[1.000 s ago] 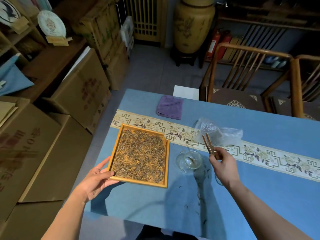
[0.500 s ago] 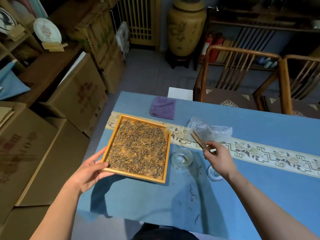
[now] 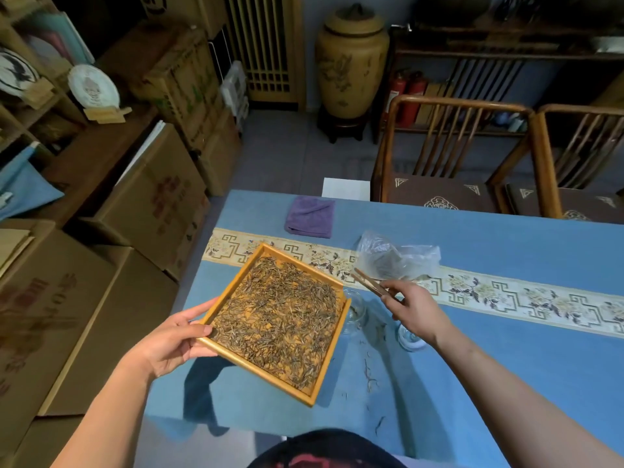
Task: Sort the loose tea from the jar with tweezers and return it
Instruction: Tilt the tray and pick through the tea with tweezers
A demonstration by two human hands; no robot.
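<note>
While the head camera looked down over the blue table [image 3: 506, 383], the left hand [image 3: 169, 342] gripped the wooden tray [image 3: 329, 359] at its nine o'clock corner, thumb on the rim and fingers underneath. The tray sat turned at an angle and seemingly lifted off the cloth, judging by the shadow below it, probably so the loose tea [image 3: 280, 319] spread across it could be tipped toward the glass jar [image 3: 354, 310] touching its three o'clock corner. That hand was closed firmly on the tray.

At about two o'clock from the tray, the right hand [image 3: 418, 309] pinched the tweezers [image 3: 369, 283] near their back end, tips pointing toward ten o'clock and hanging free in the air. The two arms looked nearly together, with nothing visible between them. Holding them up and aside likely kept them clear of the tray's path.

A glass lid [image 3: 410, 337] lay by the right wrist, stray leaves [image 3: 369, 373] dotted the cloth at five o'clock of the jar, and a clear plastic bag [image 3: 398, 256] rested at twelve o'clock.
</note>
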